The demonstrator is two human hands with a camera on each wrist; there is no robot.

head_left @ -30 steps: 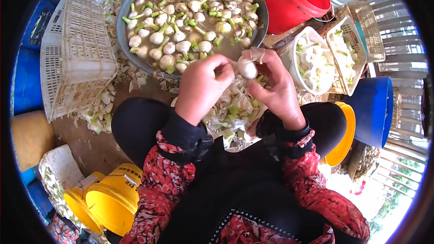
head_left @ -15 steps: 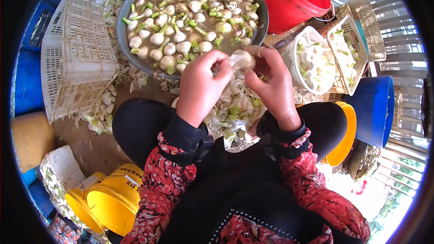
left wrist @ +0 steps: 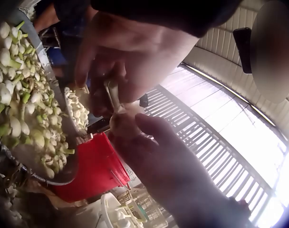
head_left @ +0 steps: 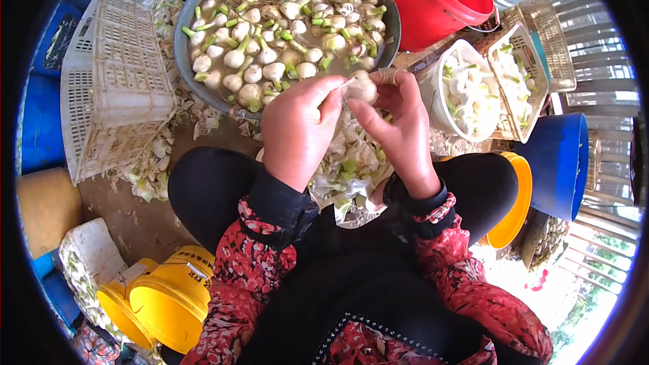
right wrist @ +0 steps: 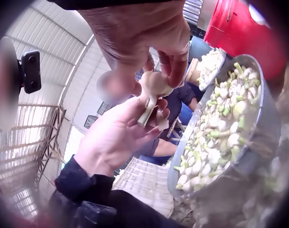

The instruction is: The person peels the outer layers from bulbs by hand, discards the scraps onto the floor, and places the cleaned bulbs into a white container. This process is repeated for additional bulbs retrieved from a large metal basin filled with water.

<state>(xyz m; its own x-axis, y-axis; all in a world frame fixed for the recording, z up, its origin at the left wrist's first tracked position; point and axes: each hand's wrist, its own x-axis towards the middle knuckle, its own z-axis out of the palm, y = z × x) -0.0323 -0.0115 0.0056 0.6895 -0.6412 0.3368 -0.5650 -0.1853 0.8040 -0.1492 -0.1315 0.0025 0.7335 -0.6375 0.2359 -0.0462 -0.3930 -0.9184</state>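
Over the near edge of the basin, both hands meet at one garlic bulb point(head_left: 363, 86) with pale skin. The right hand point(head_left: 405, 142) grips the bulb's round body between thumb and fingers; a tan wrap circles one of its fingers. The left hand point(head_left: 297, 128) pinches the stem side, and in the right wrist view the short stem point(right wrist: 147, 110) runs down into its fingers. A thin flap of skin point(right wrist: 162, 124) shows by those fingers. Below the hands lies a heap of peeled garlic skins point(head_left: 351, 162), between the person's knees.
A wide grey basin point(head_left: 184, 61) holds many garlic bulbs in murky water. To the right stand a red bucket point(head_left: 433, 10), a white tub point(head_left: 439, 98) of trimmed garlic and a blue bucket point(head_left: 558, 162). Stacked crates point(head_left: 125, 81) and yellow buckets point(head_left: 172, 294) are on the left.
The bulb has turned in the fingers and shifted slightly left. A loose flap of skin that covered it half a second ago is drawn toward the left hand. The surroundings are unchanged.
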